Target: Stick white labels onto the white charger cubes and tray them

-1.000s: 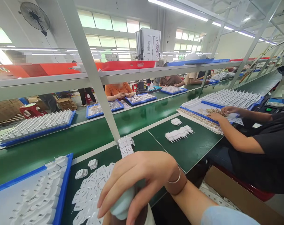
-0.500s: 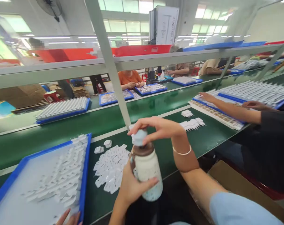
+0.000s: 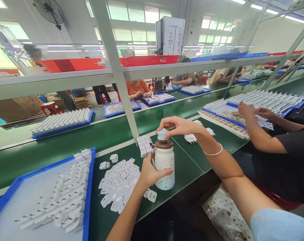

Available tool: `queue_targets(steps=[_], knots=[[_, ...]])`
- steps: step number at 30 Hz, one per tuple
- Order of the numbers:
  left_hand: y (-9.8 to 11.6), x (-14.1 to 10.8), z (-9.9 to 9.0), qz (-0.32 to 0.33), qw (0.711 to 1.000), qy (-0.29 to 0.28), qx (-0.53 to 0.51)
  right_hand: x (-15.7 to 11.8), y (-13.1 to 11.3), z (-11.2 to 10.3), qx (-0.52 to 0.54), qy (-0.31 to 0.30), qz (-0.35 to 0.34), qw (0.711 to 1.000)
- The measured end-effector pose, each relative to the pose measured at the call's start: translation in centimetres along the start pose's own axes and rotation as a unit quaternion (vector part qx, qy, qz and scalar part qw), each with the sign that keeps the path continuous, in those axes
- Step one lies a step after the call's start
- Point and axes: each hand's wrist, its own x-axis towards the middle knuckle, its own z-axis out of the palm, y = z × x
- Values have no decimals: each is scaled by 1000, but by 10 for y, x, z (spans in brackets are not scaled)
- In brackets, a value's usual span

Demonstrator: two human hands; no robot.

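A white speckled bottle (image 3: 165,164) with a brown collar stands upright at the front edge of the green work surface. Around its lower left side is wrapped my left hand (image 3: 152,172), thumb across the front. My right hand (image 3: 177,127) pinches the light blue cap (image 3: 162,134) at the bottle's top from above. Left of the bottle lies a heap of flat white pieces (image 3: 120,182). Small stacked white blocks (image 3: 144,145) sit behind my left hand. More white pieces with pins (image 3: 191,138) lie behind my right forearm.
A blue-rimmed tray (image 3: 89,190) of white parts fills the left. At the right, a person's hands (image 3: 247,112) work over another tray (image 3: 217,117). A slanted metal post (image 3: 124,97) rises behind the bottle to a shelf (image 3: 152,72). People sit across the line.
The bottle and both my hands have moved away from me, over the work surface. A hand at the lower left tray has left view. The neighbour's hand has shifted right.
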Motion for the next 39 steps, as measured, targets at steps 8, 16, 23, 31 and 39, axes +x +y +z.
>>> queue_targets(steps=[8, 16, 23, 31, 39], knots=[[-21, 10, 1, 29, 999, 25, 8, -5, 5, 11, -32, 21, 24, 999], [-57, 13, 13, 69, 971, 129, 186, 2, 6, 29, -310, 28, 109, 944], [-63, 7, 15, 160, 921, 166, 315, 10, 7, 77, -462, 107, 198, 858], [-68, 8, 24, 251, 880, 204, 348, 10, -2, 90, -511, 129, 244, 814], [-68, 10, 14, 322, 784, 238, 475, -20, 8, 109, -480, 198, 293, 803]])
